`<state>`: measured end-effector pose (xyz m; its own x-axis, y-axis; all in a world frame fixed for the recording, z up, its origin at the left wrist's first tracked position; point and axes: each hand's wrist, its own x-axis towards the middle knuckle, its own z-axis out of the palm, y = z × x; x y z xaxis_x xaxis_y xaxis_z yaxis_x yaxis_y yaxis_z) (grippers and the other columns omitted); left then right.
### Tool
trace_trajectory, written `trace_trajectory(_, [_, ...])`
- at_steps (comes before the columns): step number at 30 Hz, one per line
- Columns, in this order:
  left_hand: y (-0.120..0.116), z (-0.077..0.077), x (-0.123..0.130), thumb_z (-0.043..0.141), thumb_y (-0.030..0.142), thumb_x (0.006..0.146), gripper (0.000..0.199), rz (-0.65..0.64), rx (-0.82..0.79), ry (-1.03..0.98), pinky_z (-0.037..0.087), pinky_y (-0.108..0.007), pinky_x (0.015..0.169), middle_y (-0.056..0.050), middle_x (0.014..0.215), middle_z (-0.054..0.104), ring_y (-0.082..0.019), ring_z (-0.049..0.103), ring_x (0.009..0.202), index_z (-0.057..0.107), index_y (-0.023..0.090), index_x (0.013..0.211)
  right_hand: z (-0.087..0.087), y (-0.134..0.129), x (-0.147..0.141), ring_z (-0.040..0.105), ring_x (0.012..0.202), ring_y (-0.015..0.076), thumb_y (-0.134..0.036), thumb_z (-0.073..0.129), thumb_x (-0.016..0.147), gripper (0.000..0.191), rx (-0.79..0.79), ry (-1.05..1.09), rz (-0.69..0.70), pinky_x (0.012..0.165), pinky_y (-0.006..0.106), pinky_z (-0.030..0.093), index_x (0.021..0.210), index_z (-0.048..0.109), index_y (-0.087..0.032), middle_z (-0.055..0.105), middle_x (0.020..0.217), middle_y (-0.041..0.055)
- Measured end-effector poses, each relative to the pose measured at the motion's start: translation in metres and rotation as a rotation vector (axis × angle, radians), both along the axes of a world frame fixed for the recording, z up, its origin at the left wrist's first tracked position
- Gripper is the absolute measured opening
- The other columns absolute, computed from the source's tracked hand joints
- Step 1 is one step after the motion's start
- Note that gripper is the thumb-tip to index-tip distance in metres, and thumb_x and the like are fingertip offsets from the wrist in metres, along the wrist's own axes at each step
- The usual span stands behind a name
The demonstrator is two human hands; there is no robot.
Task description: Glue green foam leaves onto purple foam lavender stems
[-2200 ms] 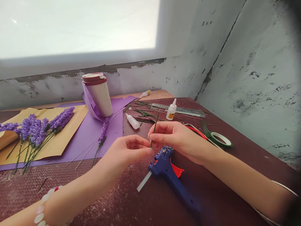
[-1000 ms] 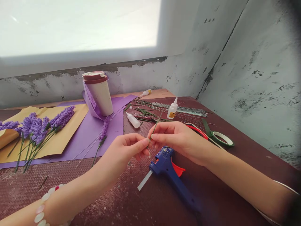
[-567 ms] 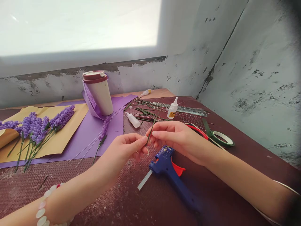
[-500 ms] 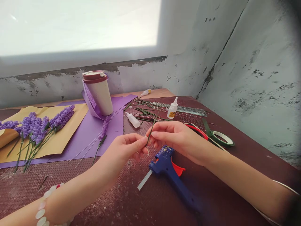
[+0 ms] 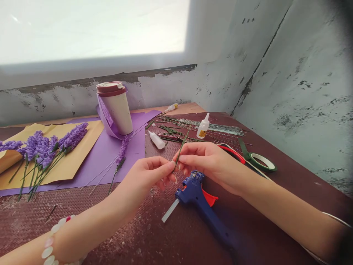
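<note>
- In the head view, the left hand (image 5: pixel 153 173) pinches the lower end of a thin green stem (image 5: pixel 184 140) between thumb and index finger.
- The right hand (image 5: pixel 207 158) holds the same stem slightly higher, also with thumb and fingertips; its other fingers are curled.
- This stem is in the middle of the scene, tilted, its free tip pointing far and a little right.
- Near the right hand, on its near side, a blue glue gun (image 5: pixel 197 197) lies on the dark red table (image 5: pixel 132 235).
- Farther away, one white bottle (image 5: pixel 203 128) stands upright and a second bottle (image 5: pixel 156 140) lies down.
- To the right is a roll of green tape (image 5: pixel 267 169).
- At left, purple flowers (image 5: pixel 44 149) lie on brown paper (image 5: pixel 75 162).
</note>
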<state>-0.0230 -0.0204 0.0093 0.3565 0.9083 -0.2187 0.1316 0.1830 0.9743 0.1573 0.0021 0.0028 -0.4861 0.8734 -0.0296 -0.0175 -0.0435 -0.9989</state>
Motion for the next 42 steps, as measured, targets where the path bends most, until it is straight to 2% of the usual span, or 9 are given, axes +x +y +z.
trace_trajectory(6, [0.000,0.004,0.000,0.065,0.050,0.074,0.034,0.009,0.355,0.429,0.034,-0.025,0.059,0.004,0.069,0.056,-0.013,0.047,0.065,0.053,0.018,0.072,0.005,-0.013,-0.007,0.052,0.061,0.0118,-0.021,0.056,0.079,0.011,0.160,-0.357,-0.063,0.058,0.025,0.039,0.068,0.058,-0.018,0.056,0.062,-0.0029])
trace_trajectory(10, [0.002,0.004,-0.002,0.056,0.047,0.080,0.033,-0.118,0.407,0.546,0.029,-0.025,0.054,0.005,0.059,0.049,-0.012,0.043,0.059,0.050,0.019,0.065,0.010,-0.025,-0.011,0.050,0.063,0.0121,-0.018,0.053,0.079,0.013,0.309,-0.492,0.019,0.056,0.025,0.036,0.067,0.058,-0.018,0.058,0.065,-0.0024])
trace_trajectory(13, [0.004,0.006,-0.003,0.050,0.046,0.084,0.033,-0.190,0.409,0.512,0.028,-0.025,0.053,0.005,0.059,0.047,-0.012,0.040,0.059,0.051,0.018,0.065,0.012,-0.027,-0.010,0.051,0.063,0.0123,-0.020,0.050,0.081,0.016,0.328,-0.490,0.062,0.056,0.025,0.037,0.067,0.057,-0.018,0.059,0.066,-0.0017])
trace_trajectory(16, [0.006,0.006,-0.005,0.052,0.044,0.084,0.033,-0.186,0.384,0.420,0.027,-0.024,0.052,0.006,0.059,0.042,-0.010,0.036,0.058,0.047,0.018,0.063,0.012,-0.025,-0.007,0.054,0.066,0.0138,-0.019,0.050,0.081,0.014,0.245,-0.434,0.068,0.059,0.026,0.040,0.070,0.058,-0.018,0.059,0.067,-0.0006])
trace_trajectory(20, [0.010,0.002,-0.009,0.053,0.039,0.084,0.030,-0.188,0.328,0.274,0.033,-0.023,0.058,0.005,0.062,0.049,-0.011,0.043,0.062,0.046,0.019,0.064,0.010,-0.021,-0.004,0.057,0.070,0.0149,-0.021,0.051,0.082,0.012,0.128,-0.333,0.061,0.062,0.026,0.044,0.075,0.061,-0.019,0.059,0.070,-0.0001])
trace_trajectory(25, [0.011,0.001,-0.010,0.053,0.039,0.085,0.032,-0.149,0.407,0.340,0.027,-0.024,0.053,0.006,0.058,0.043,-0.010,0.036,0.058,0.044,0.019,0.062,0.008,-0.020,-0.004,0.057,0.070,0.0147,-0.020,0.049,0.083,0.013,0.157,-0.344,0.045,0.065,0.027,0.045,0.078,0.061,-0.020,0.059,0.070,-0.0007])
trace_trajectory(31, [0.004,0.008,-0.005,0.052,0.043,0.085,0.035,-0.102,0.345,0.283,0.026,-0.025,0.052,0.006,0.059,0.039,-0.010,0.036,0.058,0.043,0.019,0.062,0.011,-0.020,-0.005,0.057,0.072,0.0139,-0.026,0.059,0.082,0.008,0.107,-0.269,0.094,0.066,0.026,0.045,0.078,0.057,-0.020,0.059,0.075,-0.0012])
trace_trajectory(37, [0.004,0.012,-0.004,0.054,0.037,0.085,0.030,-0.088,0.337,0.167,0.033,-0.023,0.055,0.005,0.059,0.048,-0.010,0.043,0.059,0.050,0.018,0.062,0.010,-0.015,-0.006,0.056,0.068,0.0121,-0.031,0.067,0.078,0.016,-0.014,-0.118,0.103,0.067,0.026,0.046,0.071,0.057,-0.020,0.061,0.074,-0.0015])
trace_trajectory(42, [0.006,0.011,-0.005,0.058,0.033,0.083,0.022,-0.041,0.308,0.107,0.039,-0.023,0.058,0.003,0.062,0.058,-0.010,0.049,0.060,0.056,0.017,0.069,0.009,-0.009,-0.004,0.053,0.069,0.0095,-0.028,0.065,0.081,0.015,0.010,-0.023,0.070,0.067,0.022,0.043,0.070,0.059,-0.019,0.057,0.070,-0.0039])
